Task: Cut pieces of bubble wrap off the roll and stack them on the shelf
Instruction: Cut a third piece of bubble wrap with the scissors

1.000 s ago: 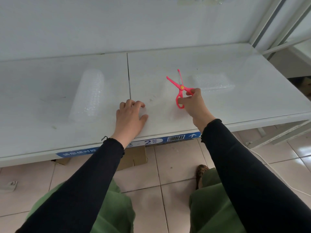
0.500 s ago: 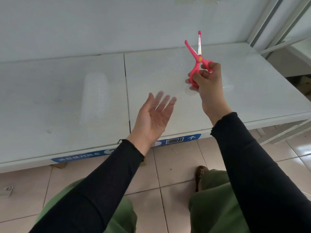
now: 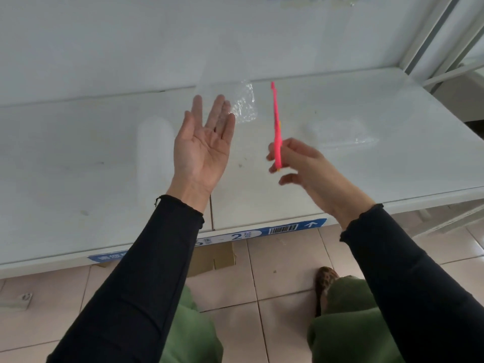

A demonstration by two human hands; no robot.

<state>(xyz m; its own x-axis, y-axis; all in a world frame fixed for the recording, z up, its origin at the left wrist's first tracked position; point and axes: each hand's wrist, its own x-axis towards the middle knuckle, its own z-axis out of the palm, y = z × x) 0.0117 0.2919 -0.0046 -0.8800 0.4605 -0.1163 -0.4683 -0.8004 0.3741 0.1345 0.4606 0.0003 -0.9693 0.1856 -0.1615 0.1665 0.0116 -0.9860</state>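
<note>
My left hand point(image 3: 204, 145) is raised above the white shelf point(image 3: 392, 106), palm up and fingers spread. A crumpled clear piece of bubble wrap point(image 3: 245, 106) shows just past its fingertips; I cannot tell whether it touches them. My right hand point(image 3: 309, 169) grips pink scissors point(image 3: 277, 127), seen edge-on with the blades pointing up. The bubble wrap roll point(image 3: 154, 153) lies blurred on the shelf, left of my left hand. A flat stack of cut pieces point(image 3: 340, 134) rests on the shelf to the right of the scissors.
A blue label strip point(image 3: 288, 229) runs along the shelf's front edge. Cardboard point(image 3: 214, 258) lies on the tiled floor under it. Metal shelf uprights point(image 3: 432, 35) stand at the far right. A white back panel point(image 3: 131, 43) closes the rear.
My left hand came up off the shelf and turned palm up. My right hand raised the scissors, then brought them lower and edge-on. A piece of wrap now shows at my left fingertips.
</note>
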